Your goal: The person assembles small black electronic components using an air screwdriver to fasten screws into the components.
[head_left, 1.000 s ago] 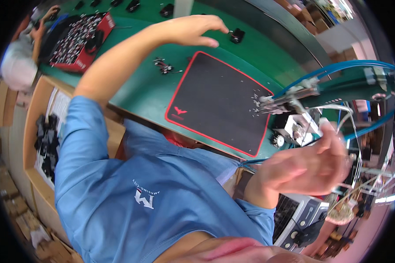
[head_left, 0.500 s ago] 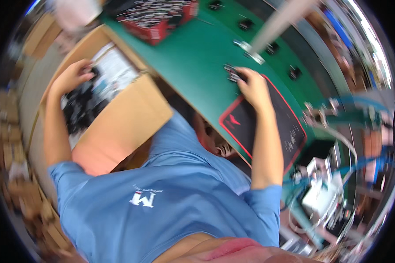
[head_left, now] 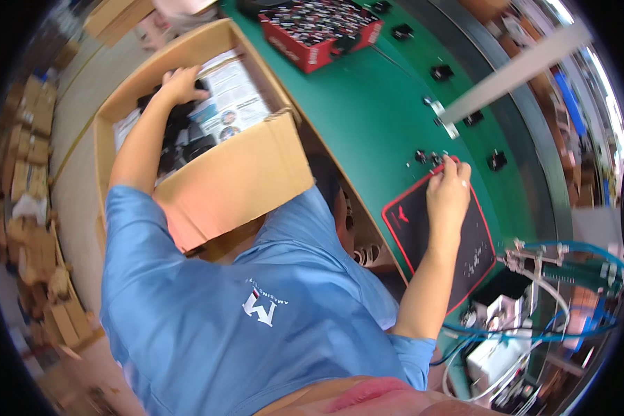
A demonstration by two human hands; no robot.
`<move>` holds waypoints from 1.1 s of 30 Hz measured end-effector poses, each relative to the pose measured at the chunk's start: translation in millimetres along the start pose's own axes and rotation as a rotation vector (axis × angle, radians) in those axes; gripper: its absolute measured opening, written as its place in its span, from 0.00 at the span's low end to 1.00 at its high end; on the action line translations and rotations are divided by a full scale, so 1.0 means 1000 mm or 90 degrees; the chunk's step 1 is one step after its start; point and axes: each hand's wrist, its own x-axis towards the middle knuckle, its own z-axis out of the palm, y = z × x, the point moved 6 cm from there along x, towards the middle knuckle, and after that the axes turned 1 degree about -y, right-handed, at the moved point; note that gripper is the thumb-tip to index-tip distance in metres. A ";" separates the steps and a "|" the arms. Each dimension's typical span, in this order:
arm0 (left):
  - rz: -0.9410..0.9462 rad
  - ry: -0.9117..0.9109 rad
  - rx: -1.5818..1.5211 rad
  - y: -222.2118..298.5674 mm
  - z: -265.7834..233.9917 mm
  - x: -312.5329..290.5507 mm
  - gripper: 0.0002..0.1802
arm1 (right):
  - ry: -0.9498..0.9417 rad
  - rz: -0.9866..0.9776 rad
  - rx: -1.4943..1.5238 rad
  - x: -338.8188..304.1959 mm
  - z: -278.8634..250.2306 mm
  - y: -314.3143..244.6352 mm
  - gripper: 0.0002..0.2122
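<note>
My left hand (head_left: 181,87) reaches into a cardboard box (head_left: 239,177) on the left, its fingers bent around a black part (head_left: 202,86). Beneath and beside it lie several black plastic pieces (head_left: 180,142) and a printed white sheet (head_left: 234,93). My right hand (head_left: 449,188) is over the far edge of a black mat with a red border (head_left: 416,222), fingers bent together; what they hold, if anything, cannot be made out. Just left of those fingertips, a few small dark and metallic parts (head_left: 421,157) rest on the green table (head_left: 347,111).
A red box (head_left: 305,54) full of small parts stands at the table's far side. Several black parts (head_left: 442,72) sit in a row on the green strip beyond a pale post (head_left: 513,73). A fixture with blue hoses (head_left: 561,263) stands at right. Cardboard cartons (head_left: 31,166) line the left floor.
The view has shifted, so the box and table appear farther right. My right hand has drawn back from the dark parts, which now lie uncovered. My left hand has moved toward the white sheet.
</note>
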 end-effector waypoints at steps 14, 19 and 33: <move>0.172 0.043 -1.013 0.051 -0.106 -0.044 0.28 | 0.065 0.240 0.163 -0.148 -0.030 0.013 0.09; 0.278 -0.034 -1.265 0.123 -0.100 -0.110 0.34 | 0.069 0.326 0.096 -0.164 -0.042 0.020 0.14; 0.443 -0.955 -1.483 0.476 -0.018 -0.189 0.34 | -0.010 0.047 0.060 -0.150 -0.057 0.024 0.08</move>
